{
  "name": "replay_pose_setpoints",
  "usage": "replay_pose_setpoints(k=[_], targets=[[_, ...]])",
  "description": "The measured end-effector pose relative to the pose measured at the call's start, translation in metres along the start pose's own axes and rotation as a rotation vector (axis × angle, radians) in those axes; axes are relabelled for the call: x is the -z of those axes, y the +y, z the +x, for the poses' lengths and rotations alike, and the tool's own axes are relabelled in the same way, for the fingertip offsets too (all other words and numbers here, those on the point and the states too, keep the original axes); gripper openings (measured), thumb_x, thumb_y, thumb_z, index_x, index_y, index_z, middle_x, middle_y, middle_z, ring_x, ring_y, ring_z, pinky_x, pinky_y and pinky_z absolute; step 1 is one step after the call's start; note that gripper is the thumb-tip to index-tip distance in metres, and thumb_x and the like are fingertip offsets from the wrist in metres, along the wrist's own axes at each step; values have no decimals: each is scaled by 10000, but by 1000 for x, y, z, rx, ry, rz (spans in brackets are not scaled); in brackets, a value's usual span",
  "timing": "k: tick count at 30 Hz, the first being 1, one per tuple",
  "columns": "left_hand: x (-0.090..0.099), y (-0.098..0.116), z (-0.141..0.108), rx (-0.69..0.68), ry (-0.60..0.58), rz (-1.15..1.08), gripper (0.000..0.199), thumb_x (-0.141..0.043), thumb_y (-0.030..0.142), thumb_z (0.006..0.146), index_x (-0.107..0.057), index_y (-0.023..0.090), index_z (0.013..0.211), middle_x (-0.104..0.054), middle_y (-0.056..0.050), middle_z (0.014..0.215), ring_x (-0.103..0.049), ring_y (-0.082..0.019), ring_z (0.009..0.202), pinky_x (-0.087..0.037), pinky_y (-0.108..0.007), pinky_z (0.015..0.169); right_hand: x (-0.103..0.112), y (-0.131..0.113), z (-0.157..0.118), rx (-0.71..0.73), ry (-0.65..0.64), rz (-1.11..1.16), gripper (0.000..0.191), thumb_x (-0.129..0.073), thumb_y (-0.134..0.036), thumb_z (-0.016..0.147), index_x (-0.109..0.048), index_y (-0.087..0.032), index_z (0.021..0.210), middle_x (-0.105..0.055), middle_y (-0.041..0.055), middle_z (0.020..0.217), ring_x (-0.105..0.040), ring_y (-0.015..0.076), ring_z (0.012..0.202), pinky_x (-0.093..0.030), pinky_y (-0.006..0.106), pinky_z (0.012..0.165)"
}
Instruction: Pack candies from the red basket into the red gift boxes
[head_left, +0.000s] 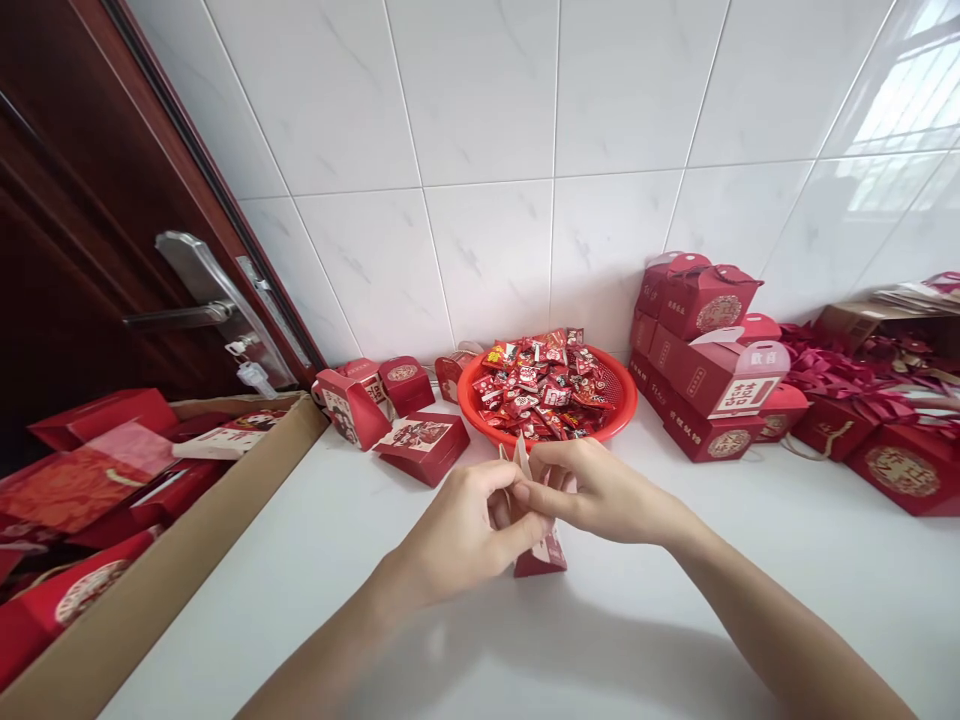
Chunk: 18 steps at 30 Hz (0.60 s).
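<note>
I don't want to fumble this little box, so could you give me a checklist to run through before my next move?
1. Both hands on the box: ok, left hand and right hand have their fingers at the top of the small red box.
2. Top fully closed: cannot tell, fingers cover it.
3. Contents inside: cannot tell, hidden from view.
4. Basket of wrapped packets free of obstruction: not ok, the hands and small box are right in front of the red basket.
5. Stacked boxes clear of the hands: ok, they stand apart on the right.
</note>
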<state>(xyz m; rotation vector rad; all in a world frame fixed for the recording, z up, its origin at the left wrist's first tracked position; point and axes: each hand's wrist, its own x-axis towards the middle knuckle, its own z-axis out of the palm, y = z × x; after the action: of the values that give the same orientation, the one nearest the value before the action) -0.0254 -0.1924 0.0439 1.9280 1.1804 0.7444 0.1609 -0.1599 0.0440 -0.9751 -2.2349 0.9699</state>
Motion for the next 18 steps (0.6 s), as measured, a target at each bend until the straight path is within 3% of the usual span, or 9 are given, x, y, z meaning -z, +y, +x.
replay_pose_setpoints(k=[3,5,8,12,16,18], targets=[[7,0,3,-42,-112,-28,230,-662,391,850,-676,161,840,-622,-11,725,-546,-126,621,-464,-243,584,11,4,-1,8,-62,28,185,-628,-303,894,-597,-178,761,-658,-5,702,-598,127,645,-432,221,569],[10,-2,4,-121,-122,27,235,-656,389,872,-727,179,950,-677,-31,843,-587,-133,680,-483,-243,624,17,8,1,20,-124,67,122,-625,-268,883,-625,-170,810,-669,4,740,-612,134,678,-454,224,593],[12,-8,11,-217,52,157,221,-640,364,901,-750,213,1019,-715,-39,946,-633,-149,773,-494,-243,665,22,19,6,-2,-166,120,105,-591,-250,890,-643,-158,890,-688,29,794,-647,160,725,-480,243,616],[17,-22,21,-231,301,302,196,-599,319,928,-764,216,905,-742,-26,886,-659,-162,780,-500,-263,699,27,30,12,-33,-132,151,159,-553,-285,909,-611,-157,834,-653,35,751,-655,176,714,-488,268,634],[21,-32,24,-233,409,411,164,-623,249,875,-784,233,899,-707,-21,848,-657,-168,790,-533,-290,774,35,32,12,7,-118,125,230,-548,-337,924,-611,-153,801,-612,21,734,-592,146,684,-439,250,621],[20,-35,24,-242,417,430,202,-625,227,847,-791,250,959,-684,-43,965,-668,-189,904,-547,-326,873,40,35,13,23,-101,91,256,-565,-358,920,-607,-156,767,-567,1,706,-516,122,655,-399,238,600]])
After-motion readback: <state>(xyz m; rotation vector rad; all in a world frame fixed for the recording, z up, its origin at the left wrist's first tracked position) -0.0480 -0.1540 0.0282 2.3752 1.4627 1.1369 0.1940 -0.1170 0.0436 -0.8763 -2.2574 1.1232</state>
